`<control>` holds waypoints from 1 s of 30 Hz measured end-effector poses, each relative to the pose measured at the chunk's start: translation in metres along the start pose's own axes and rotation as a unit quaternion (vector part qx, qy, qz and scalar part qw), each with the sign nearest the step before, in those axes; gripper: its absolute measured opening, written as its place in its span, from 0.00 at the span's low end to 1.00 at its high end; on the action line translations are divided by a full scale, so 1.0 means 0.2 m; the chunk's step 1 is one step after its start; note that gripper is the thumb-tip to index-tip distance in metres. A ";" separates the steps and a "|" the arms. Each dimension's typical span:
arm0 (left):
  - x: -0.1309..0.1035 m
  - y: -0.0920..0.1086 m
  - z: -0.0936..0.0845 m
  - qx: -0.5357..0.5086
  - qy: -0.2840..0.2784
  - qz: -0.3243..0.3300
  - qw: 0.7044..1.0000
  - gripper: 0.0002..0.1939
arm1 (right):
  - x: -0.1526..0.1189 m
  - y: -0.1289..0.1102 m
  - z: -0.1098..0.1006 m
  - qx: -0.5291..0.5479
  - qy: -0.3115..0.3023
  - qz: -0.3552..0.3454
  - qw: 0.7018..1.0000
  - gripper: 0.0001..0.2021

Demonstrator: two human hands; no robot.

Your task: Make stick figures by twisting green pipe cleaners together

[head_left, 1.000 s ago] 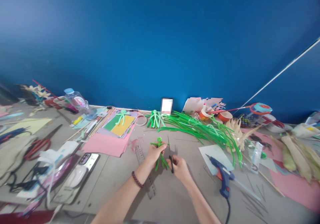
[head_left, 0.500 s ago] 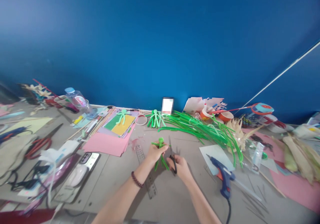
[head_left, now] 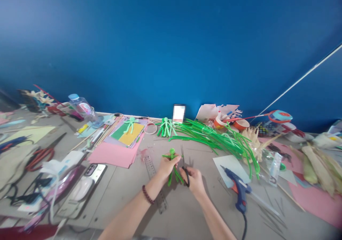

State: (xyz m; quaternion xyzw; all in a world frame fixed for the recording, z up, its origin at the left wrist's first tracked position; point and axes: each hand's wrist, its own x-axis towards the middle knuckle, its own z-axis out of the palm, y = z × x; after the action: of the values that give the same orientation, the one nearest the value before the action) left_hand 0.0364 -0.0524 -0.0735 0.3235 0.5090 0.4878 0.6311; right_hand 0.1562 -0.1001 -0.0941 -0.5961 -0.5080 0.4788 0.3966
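Between the fingers of my left hand is a small green pipe-cleaner figure; its round head pokes out above and its legs hang below. My right hand grips black-handled scissors, whose blades point away from me, just right of the figure. A metal ruler lies partly under my left forearm. Farther back, similar light-green figures lean near the wall, and another figure rests on coloured sheets.
Long green pipe cleaners spread along the wall. To the right lies a blue glue gun with a cord. On the left are pink paper, a phone, red-handled scissors and a plastic bottle.
The figure's legs have swung to the right, toward the scissors, and look more bunched. Both hands stay in nearly the same place, each keeping its hold.
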 end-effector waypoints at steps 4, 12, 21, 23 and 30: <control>0.00 -0.01 0.00 -0.003 -0.002 0.002 1.000 0.15 | 0.00 0.01 0.00 -0.013 0.008 -0.008 1.000 0.26; 0.00 0.00 0.00 0.010 -0.017 0.005 1.000 0.15 | 0.00 0.03 0.00 -0.006 0.015 -0.022 1.000 0.26; -0.01 0.03 -0.02 0.052 -0.056 0.014 0.997 0.11 | 0.00 -0.06 -0.01 0.040 -0.026 0.017 0.999 0.20; -0.01 0.04 -0.02 0.050 -0.066 0.014 0.996 0.12 | 0.00 -0.07 -0.01 0.053 -0.042 0.013 0.998 0.21; 0.00 0.02 -0.02 0.055 -0.053 0.020 0.997 0.14 | 0.01 0.00 -0.01 0.026 -0.030 0.010 0.999 0.24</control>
State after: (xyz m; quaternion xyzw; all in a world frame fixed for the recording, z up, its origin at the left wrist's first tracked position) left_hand 0.0325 -0.0518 -0.0715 0.3931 0.4942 0.4538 0.6288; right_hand 0.1582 -0.0980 -0.0935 -0.5761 -0.5013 0.5133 0.3915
